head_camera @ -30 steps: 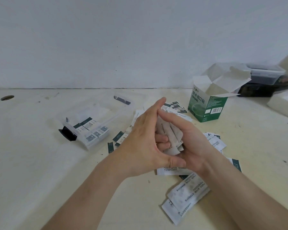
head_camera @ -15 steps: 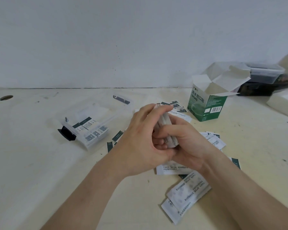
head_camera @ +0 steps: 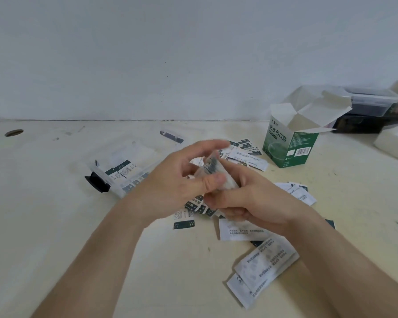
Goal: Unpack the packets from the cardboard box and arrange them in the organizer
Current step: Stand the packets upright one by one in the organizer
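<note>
Slippage risk: right grip (head_camera: 251, 203) pinches the packet stack (head_camera: 213, 167), left grip (head_camera: 170, 180) spread, thumb touching it; a loose squeeze would fan packets onto the tabletop (head_camera: 55, 226).

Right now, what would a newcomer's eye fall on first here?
At centre, the right hand grips a stack of packets, the blurred left hand touching it. Loose packets litter the table around them, with the open green cardboard box behind on the right and the clear organizer on the left.
</note>
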Demonstrator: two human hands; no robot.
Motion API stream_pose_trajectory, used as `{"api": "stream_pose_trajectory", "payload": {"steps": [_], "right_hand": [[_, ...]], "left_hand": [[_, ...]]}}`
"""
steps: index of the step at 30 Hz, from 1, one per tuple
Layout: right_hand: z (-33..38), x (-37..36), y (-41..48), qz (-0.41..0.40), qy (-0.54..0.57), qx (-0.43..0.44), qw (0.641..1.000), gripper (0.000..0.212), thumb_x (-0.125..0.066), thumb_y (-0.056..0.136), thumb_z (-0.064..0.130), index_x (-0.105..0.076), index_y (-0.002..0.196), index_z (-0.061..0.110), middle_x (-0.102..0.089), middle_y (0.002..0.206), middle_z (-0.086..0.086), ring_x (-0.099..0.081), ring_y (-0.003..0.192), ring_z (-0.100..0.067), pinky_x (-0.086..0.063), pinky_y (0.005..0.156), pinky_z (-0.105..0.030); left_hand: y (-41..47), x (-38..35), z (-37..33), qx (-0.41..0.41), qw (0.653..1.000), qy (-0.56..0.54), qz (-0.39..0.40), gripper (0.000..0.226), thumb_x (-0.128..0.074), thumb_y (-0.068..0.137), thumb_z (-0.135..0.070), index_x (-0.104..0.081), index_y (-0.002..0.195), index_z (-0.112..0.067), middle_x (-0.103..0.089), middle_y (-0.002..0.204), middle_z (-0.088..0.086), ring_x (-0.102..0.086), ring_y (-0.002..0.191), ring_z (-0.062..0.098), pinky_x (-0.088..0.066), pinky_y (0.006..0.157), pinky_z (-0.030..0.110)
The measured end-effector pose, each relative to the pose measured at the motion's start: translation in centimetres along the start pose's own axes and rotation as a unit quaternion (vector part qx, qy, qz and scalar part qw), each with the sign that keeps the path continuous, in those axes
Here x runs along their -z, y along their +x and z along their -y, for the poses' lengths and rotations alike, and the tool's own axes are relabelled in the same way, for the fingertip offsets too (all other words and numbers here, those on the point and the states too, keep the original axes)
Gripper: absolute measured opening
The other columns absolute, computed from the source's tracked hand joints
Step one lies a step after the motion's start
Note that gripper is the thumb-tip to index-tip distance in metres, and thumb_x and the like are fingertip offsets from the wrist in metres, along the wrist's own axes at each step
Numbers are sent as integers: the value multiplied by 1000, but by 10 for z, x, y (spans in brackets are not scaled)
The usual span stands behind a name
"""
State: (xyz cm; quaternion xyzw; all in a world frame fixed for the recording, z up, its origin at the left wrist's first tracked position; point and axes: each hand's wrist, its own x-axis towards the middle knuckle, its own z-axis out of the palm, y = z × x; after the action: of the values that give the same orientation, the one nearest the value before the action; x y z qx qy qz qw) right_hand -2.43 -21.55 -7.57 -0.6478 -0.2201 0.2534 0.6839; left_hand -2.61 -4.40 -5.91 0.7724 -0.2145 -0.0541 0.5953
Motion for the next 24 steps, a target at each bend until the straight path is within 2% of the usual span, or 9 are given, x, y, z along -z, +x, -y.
{"api": "stream_pose_trajectory", "payload": {"steps": [2,4,7,10,13,15,17,20,24], "right_hand": [[0,1,0,24,52,-8,998,36,-58,80,-8,-60,104,19,-39,73,-13,-26,45,-9,-18,41,-20],[0,3,-1,32,108,-10,994,39,-56,79,-8,-63,106,19,-45,70,-10,-25,44,-7,-19,39,-18],[1,7,0,14,155,-5,988,37,-58,83,1,-62,118,13,-54,80,-11,-32,49,-9,-26,42,-17],[2,6,4,-101,164,-25,981,27,-61,91,21,-62,114,7,-56,78,-6,-41,51,-12,-28,40,-17],[-2,3,8,-230,142,-41,962,21,-56,95,29,-60,97,8,-55,69,-7,-46,49,-14,-30,37,-19],[-6,4,10,-282,128,-35,950,24,-55,96,28,-61,96,4,-56,77,-11,-54,61,-19,-42,47,-23],[-8,5,11,-306,158,-23,939,21,-56,95,24,-60,88,4,-53,87,-15,-54,80,-26,-48,66,-33],[-6,3,11,-239,237,9,942,23,-61,92,25,-59,92,2,-52,90,-16,-53,84,-25,-50,72,-31],[1,3,4,-119,167,9,979,57,-63,87,32,-55,114,-17,-65,96,-19,-64,82,-21,-55,69,-22]], "left_hand": [[-1,3,-1,-12,999,-28,23,39,-77,72,-19,-69,110,-30,-70,102,10,-67,91,24,-57,84,36],[-2,4,-2,-33,998,-45,20,28,-79,70,-8,-71,96,-16,-72,90,9,-67,80,18,-57,71,26],[2,4,0,-39,997,-13,-59,16,-76,72,-2,-71,84,-12,-71,70,4,-60,57,19,-48,51,21],[4,3,4,-38,993,24,-105,21,-72,78,2,-69,84,-18,-67,63,-5,-57,52,17,-47,50,20],[2,-6,8,-33,995,67,-60,22,-66,88,-10,-64,94,-30,-65,74,-13,-63,64,13,-46,56,17],[2,-17,11,-46,991,113,-47,12,-63,89,-26,-60,98,-34,-63,83,-16,-62,75,9,-50,66,22],[2,-26,11,-62,986,135,-72,5,-62,91,-33,-60,94,-30,-60,76,-20,-55,69,2,-46,63,16],[4,-27,8,-76,980,140,-115,6,-59,92,-28,-59,88,-24,-57,63,-20,-50,56,1,-38,53,12],[6,-13,8,-55,986,85,-134,10,-56,94,-29,-55,89,-21,-57,61,-15,-51,54,4,-45,54,30]]}}
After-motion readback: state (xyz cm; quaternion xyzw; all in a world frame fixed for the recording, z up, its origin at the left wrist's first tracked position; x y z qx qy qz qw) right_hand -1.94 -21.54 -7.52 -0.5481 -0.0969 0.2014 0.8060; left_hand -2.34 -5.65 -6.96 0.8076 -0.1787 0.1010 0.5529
